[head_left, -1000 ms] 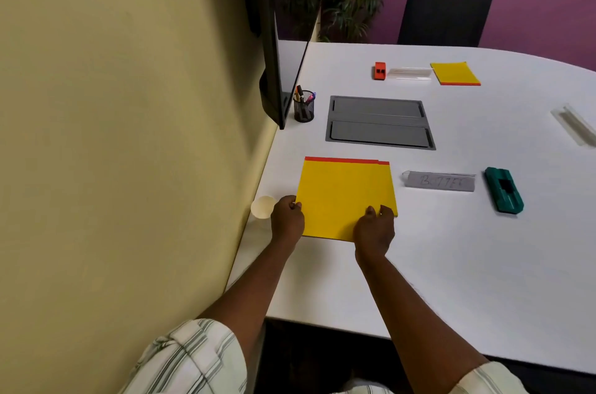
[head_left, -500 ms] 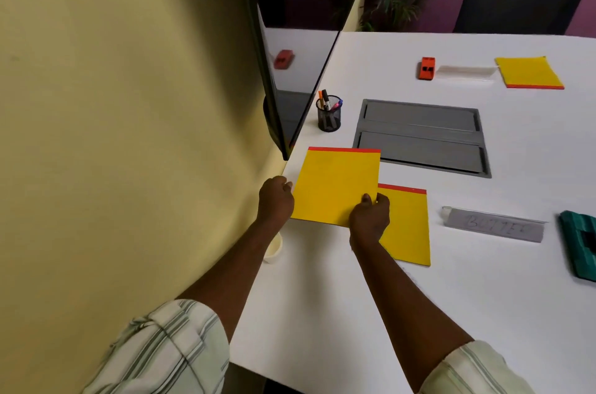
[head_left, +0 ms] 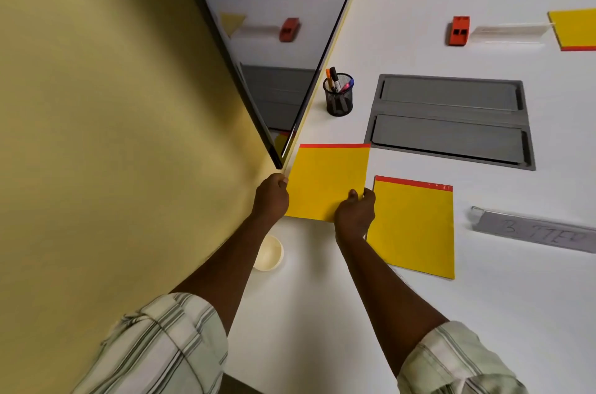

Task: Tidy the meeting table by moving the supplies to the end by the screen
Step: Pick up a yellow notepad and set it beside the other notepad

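Yellow folder [head_left: 325, 180] — left hand [head_left: 272, 197], right hand [head_left: 354, 209] pinch its edges | far folder [head_left: 577, 29] cut off.

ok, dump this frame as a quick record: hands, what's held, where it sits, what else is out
left hand: grips the left edge of yellow pad
right hand: grips its near right corner, thumb on top
yellow pad: red strip away from the person, by the lower corner of the screen
second yellow pad: lying flat to its right, untouched
third yellow pad: far right, cut by frame
pen cup: upright beside the screen
also out: small orange item, grey name plate
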The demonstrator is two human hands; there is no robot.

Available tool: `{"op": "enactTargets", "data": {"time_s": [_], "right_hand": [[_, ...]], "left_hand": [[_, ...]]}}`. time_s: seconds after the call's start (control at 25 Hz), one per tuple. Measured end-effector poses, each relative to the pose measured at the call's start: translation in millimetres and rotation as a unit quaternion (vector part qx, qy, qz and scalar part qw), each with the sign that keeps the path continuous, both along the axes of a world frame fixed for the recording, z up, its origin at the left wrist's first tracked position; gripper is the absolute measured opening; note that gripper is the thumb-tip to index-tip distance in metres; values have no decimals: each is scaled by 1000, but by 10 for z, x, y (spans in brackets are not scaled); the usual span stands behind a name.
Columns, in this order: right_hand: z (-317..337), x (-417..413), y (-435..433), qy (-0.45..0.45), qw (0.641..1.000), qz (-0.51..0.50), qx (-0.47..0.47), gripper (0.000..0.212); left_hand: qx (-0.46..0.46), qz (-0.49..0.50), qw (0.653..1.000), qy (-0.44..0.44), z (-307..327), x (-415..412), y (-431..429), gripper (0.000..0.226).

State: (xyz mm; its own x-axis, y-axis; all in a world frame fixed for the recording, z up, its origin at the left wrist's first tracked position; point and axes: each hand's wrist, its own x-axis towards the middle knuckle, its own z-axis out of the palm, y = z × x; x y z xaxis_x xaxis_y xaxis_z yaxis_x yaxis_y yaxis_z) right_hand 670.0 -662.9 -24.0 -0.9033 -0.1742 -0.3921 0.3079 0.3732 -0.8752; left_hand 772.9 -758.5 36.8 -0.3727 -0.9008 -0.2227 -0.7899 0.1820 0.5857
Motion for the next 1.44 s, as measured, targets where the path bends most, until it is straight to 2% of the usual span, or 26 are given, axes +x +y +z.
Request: {"op": "enactTargets", "data": {"time_s": [0.2, 0.68, 0.96, 1.08, 1.28, 1.44], "right_hand": [[-200, 89, -83, 0, 999, 20, 30, 31], [-427, 195, -393, -14, 998, 58, 35, 22], [-510, 182, -425, -18, 993, 102, 51, 24], [-564, 191, -415, -22, 986, 139, 88, 32], [-569, 172, -435, 2, 972, 169, 164, 32], [-614, 128, -390, 27, 955, 217, 198, 45]], "left_hand": [[23, -8, 999, -39, -209, 42, -91, 32], [42, -22, 997, -63, -418, 96, -253, 36], [92, -44, 992, -69, -578, 70, -295, 44], [111, -43, 990, -79, -640, 74, -317, 46], [118, -41, 989, -78, -707, 46, -321, 45], [134, -50, 986, -86, -770, 6, -285, 46]]}}
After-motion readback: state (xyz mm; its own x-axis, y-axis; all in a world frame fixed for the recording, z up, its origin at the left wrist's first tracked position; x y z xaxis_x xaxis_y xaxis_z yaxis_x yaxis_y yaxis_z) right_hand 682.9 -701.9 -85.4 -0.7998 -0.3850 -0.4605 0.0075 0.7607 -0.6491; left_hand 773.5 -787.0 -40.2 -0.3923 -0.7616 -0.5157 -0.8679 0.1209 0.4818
